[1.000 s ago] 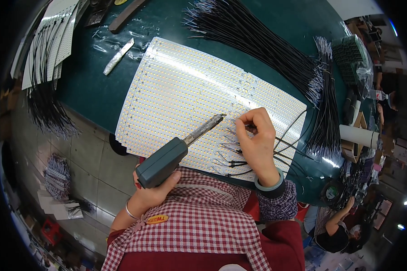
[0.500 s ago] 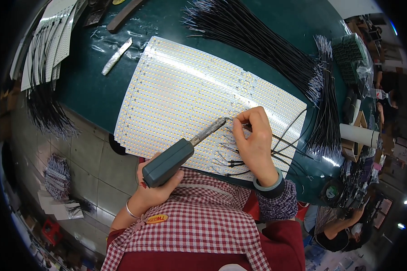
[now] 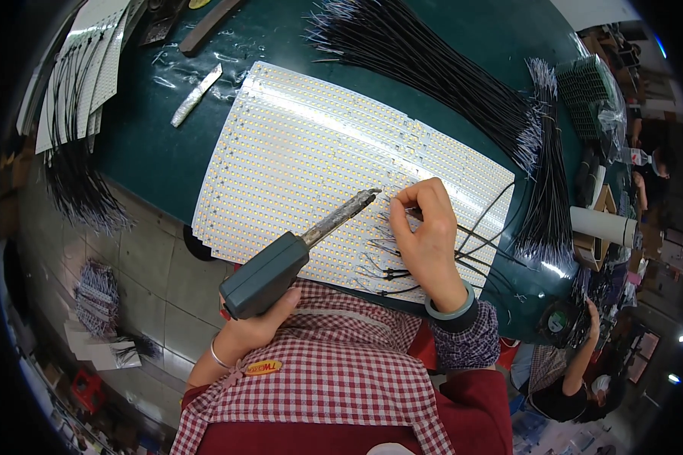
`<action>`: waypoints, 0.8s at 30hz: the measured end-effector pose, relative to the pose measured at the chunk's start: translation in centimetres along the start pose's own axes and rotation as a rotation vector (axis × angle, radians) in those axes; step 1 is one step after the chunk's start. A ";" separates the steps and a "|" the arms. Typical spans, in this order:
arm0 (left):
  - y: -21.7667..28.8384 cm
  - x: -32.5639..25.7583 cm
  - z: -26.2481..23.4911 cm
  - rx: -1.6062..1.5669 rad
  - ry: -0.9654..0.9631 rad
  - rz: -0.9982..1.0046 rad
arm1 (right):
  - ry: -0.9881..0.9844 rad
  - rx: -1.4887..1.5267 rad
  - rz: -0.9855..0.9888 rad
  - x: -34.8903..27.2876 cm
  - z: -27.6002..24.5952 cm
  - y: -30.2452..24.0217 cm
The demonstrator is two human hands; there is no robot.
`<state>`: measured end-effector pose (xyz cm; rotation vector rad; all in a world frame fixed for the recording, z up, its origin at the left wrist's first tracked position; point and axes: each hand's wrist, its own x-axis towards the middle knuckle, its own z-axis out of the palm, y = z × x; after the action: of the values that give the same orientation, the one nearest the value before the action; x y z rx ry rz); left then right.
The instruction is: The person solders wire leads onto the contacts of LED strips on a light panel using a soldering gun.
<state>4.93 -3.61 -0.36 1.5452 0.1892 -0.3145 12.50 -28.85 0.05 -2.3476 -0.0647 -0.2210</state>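
My left hand [image 3: 259,322] grips the grey-green handle of a soldering iron [image 3: 296,250], whose metal tip rests on a large white LED strip panel [image 3: 311,159]. The panel lies on a dark green table [image 3: 152,152]. My right hand [image 3: 425,235] pinches a thin black wire [image 3: 482,220] against the panel just right of the iron's tip. Several black wires soldered to the panel's near edge [image 3: 391,269] fan out under my right hand.
Two big bundles of black wires [image 3: 432,83] [image 3: 546,174] lie at the table's back and right. More LED panels with wires [image 3: 80,83] hang off the left edge. A solder bar [image 3: 196,95] and a white roll [image 3: 603,225] are on the table. Another person [image 3: 577,364] sits lower right.
The soldering iron's tip has slid slightly right along the panel toward my right hand's fingers. My right hand stays in place, pinching the wire.
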 end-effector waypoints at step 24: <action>1.0 1.8 0.3 0.234 -0.174 0.221 | -0.084 -0.112 -0.023 0.5 -0.4 -0.4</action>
<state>6.93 -4.07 0.04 1.7417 -0.1596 -0.3022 12.86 -28.89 0.68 -2.4680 -0.1227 -0.1404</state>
